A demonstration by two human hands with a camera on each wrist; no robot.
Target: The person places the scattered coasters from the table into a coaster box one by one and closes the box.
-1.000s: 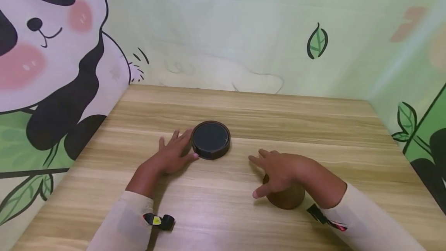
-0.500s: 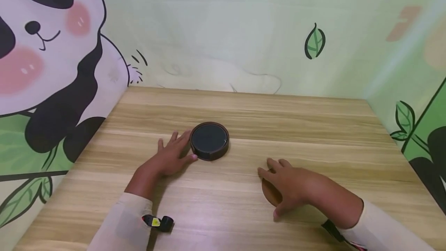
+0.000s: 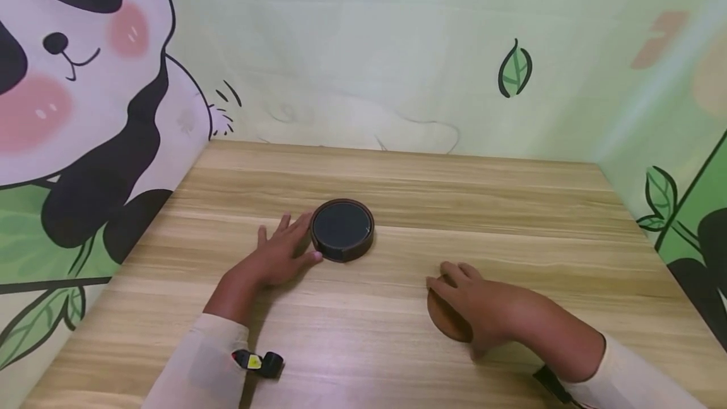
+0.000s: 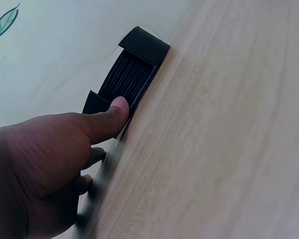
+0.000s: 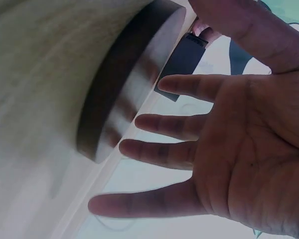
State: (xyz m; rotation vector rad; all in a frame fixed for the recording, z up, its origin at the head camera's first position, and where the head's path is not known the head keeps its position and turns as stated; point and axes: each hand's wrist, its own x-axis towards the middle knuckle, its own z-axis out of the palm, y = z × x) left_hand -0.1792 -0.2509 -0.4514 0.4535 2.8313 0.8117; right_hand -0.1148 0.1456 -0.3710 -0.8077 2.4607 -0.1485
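Note:
A round black coaster holder point(image 3: 353, 251) with a dark top stands at the middle of the table. Its cut-out, in the left wrist view, shows a stack of thin dark coasters point(image 4: 125, 77). My left hand point(image 3: 277, 260) lies at the holder's left side, thumb extended against it near the cut-out and other fingers spread. Nearer me, to the right, a brown round disc point(image 3: 445, 317) lies on the table, partly hidden under my right hand point(image 3: 483, 308). In the right wrist view that hand's fingers stretch out over the disc's smooth face; contact cannot be told.
The wood-grain table point(image 3: 318, 169) ends at a pale green printed backdrop point(image 3: 352, 49) behind it. A large panda print point(image 3: 102, 81) covers the left side, and leaf prints the right. A small black wrist camera point(image 3: 271, 365) hangs at the left cuff.
My right hand has shifted right and toward me, uncovering the disc's left part, and its thumb has drawn in. The left hand and the coaster holder have stayed in place.

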